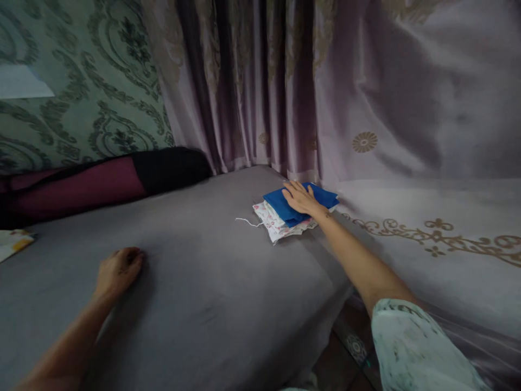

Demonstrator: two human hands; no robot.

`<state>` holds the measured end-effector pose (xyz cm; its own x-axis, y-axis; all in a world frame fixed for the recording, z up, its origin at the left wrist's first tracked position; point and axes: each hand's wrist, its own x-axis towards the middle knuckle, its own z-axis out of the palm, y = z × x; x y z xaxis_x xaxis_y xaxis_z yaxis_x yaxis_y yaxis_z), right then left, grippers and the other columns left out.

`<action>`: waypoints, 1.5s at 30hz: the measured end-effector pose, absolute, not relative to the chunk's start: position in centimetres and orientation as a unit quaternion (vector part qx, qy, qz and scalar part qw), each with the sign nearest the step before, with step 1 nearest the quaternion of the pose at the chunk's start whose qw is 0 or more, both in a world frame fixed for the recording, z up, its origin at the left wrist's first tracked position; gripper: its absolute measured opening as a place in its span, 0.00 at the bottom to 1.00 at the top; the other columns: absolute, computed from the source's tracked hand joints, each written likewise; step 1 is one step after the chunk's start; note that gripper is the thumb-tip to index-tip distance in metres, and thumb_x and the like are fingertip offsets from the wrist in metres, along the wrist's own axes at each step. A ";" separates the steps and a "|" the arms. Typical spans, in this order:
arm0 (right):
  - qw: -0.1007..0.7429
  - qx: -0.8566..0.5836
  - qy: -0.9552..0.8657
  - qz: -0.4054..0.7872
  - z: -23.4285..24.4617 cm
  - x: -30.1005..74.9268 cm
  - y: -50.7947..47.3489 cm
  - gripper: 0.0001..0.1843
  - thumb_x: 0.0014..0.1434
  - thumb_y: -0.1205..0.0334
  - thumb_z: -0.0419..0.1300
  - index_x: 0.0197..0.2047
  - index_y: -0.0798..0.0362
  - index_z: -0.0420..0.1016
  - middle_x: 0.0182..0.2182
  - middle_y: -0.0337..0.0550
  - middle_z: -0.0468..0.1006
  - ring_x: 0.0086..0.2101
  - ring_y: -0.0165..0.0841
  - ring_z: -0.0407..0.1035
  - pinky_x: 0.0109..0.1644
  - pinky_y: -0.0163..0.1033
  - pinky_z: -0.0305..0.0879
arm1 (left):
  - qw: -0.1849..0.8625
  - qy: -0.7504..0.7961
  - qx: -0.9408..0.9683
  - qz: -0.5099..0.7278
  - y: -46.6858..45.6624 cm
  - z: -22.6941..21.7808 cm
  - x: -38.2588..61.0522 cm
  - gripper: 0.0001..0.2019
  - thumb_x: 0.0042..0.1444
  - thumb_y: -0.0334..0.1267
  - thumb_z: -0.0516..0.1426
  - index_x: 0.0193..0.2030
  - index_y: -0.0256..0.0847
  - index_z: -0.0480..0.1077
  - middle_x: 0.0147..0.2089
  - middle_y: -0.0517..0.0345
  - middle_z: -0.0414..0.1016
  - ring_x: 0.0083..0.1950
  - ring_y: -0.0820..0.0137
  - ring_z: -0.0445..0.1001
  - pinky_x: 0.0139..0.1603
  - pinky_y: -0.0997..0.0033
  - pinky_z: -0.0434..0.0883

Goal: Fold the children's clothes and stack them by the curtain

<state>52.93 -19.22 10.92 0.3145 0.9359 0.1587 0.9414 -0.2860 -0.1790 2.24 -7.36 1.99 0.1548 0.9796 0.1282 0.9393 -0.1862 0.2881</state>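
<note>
My right hand [300, 197] lies flat, fingers stretched out, on a folded blue cloth [281, 205]. Beneath the blue piece is folded white fabric with a small red and pink print [277, 229]. A thin white string [249, 222] trails from the left side of this pile onto the grey bed sheet [195, 293]. Well to the left, my left hand [119, 269] rests on the sheet with its fingers curled in and the thumb against them. Nothing shows in it, and its fingertips are partly hidden.
A long maroon and black bolster [85, 187] lies along the green patterned wall [81, 103]. Patterned cloth [15, 243] sits at the left edge. Mauve curtains [260, 81] hang close behind the pile. Dark floor [345, 347] shows beyond the bed's right edge.
</note>
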 end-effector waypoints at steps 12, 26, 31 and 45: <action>0.082 -0.817 -0.570 -0.044 8.0 51.8 -18.8 0.29 0.68 0.48 0.35 0.68 0.47 0.56 0.68 0.43 0.53 0.67 0.42 0.41 0.66 0.64 0.38 | -0.101 0.664 0.741 0.004 -8.8 0.8 1.8 0.27 0.67 0.47 0.33 0.59 0.45 0.65 0.61 0.51 0.67 0.55 0.55 0.67 0.50 0.63 0.64; 0.096 -0.743 -0.663 0.001 10.4 47.5 -19.0 0.30 0.68 0.50 0.36 0.69 0.50 0.53 0.69 0.46 0.48 0.68 0.42 0.38 0.67 0.64 0.33 | -0.117 0.662 0.740 0.006 -8.8 0.6 1.6 0.27 0.67 0.47 0.32 0.59 0.46 0.65 0.60 0.54 0.68 0.55 0.56 0.67 0.50 0.65 0.63; 0.063 -0.718 -0.693 -0.012 10.0 46.2 -18.8 0.31 0.68 0.49 0.36 0.69 0.51 0.52 0.69 0.47 0.47 0.68 0.42 0.37 0.67 0.64 0.33 | -0.108 0.650 0.752 0.024 -8.8 0.4 1.4 0.28 0.66 0.48 0.32 0.59 0.43 0.65 0.60 0.50 0.67 0.55 0.54 0.66 0.51 0.62 0.63; 0.009 -0.734 -0.679 -0.017 8.8 45.9 -18.2 0.28 0.68 0.52 0.41 0.66 0.52 0.60 0.67 0.48 0.54 0.67 0.43 0.43 0.66 0.63 0.37 | -0.064 0.640 0.764 0.049 -9.3 1.2 1.7 0.27 0.66 0.47 0.34 0.58 0.38 0.65 0.60 0.44 0.66 0.55 0.49 0.64 0.51 0.55 0.64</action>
